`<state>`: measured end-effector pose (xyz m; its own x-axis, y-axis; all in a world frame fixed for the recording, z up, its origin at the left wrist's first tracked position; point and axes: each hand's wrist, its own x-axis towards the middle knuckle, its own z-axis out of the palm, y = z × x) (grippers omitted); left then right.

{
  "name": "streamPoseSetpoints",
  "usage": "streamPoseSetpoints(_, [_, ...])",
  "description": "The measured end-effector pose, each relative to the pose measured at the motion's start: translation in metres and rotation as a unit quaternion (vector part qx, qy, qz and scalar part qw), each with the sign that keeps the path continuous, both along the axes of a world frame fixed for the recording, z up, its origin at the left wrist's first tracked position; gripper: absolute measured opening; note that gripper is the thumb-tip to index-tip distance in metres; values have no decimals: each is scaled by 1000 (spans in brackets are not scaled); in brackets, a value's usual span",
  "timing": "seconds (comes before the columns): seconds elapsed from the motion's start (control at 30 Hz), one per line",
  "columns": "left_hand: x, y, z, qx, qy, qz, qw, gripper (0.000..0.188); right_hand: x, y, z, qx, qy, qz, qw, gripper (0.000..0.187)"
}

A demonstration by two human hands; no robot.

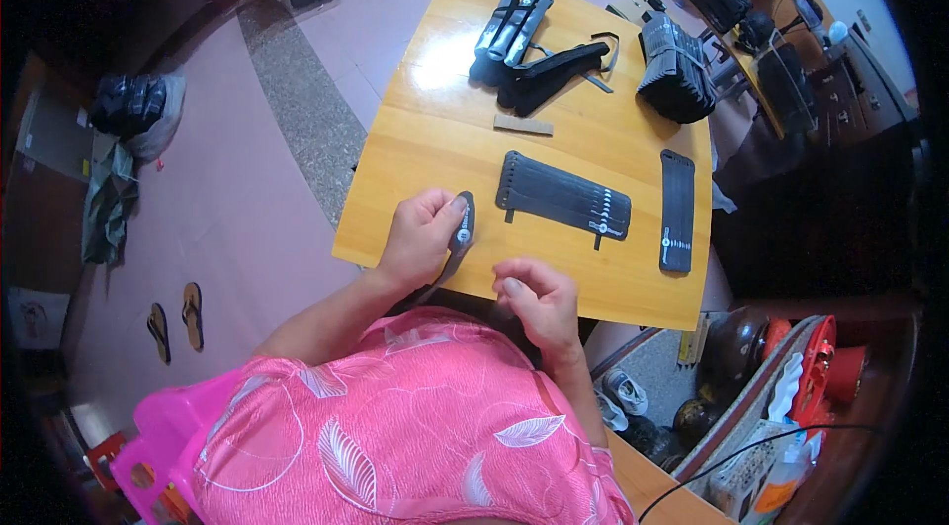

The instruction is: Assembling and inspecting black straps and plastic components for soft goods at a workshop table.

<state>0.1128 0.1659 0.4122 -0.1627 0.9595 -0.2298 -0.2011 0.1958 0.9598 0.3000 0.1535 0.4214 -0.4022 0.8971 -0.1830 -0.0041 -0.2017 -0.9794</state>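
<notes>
A person in a pink leaf-patterned top sits at a glossy yellow wooden table, seen from above. At the far end lies a heap of dark grey and black straps and rolled pieces, with a bulkier black bundle to its right. Nearer the middle, a fanned row of flat dark grey strips rests beside a single long dark strip near the right edge, and a small tan slat lies just beyond the fan. At the near edge, the left hand grips a narrow dark grey strap with a rounded tip, thumb pressed on it; the strap runs down off the table's edge. The right hand, fingers curled and pinched, sits just beside the strap's lower end; whether it grasps anything cannot be told.
</notes>
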Motion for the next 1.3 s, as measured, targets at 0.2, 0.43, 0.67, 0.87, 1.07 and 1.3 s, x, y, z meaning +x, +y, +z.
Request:
streamPoseSetpoints(0.2, [10, -14, 5, 80, 64, -16, 995, 19, -23, 24, 29, 347, -120, 15, 930, 54])
streamPoseSetpoints(0.43, [-19, 12, -4, 34, 73, 77, 994, 25, -34, 22, 20, 506, -68, 57, 858, 22])
streamPoseSetpoints(0.67, [-156, 96, -47, 48, 58, 291, 954, 25, 70, 12, 104, 401, 169, 158, 886, 14])
streamPoseSetpoints(0.87, [-130, 126, -50, 80, 244, 95, 962, 23, 193, -47, 70, 418, 166, -193, 872, 24])
streamPoseSetpoints(1.07, [-97, 162, -41, -15, 535, 8, 845, 28, 171, -44, 56, 340, 129, -253, 897, 27])
streamPoseSetpoints(1.3, [-28, 111, 9, 244, 477, -74, 841, 41, 105, -19, 58, 222, -4, -302, 927, 15])
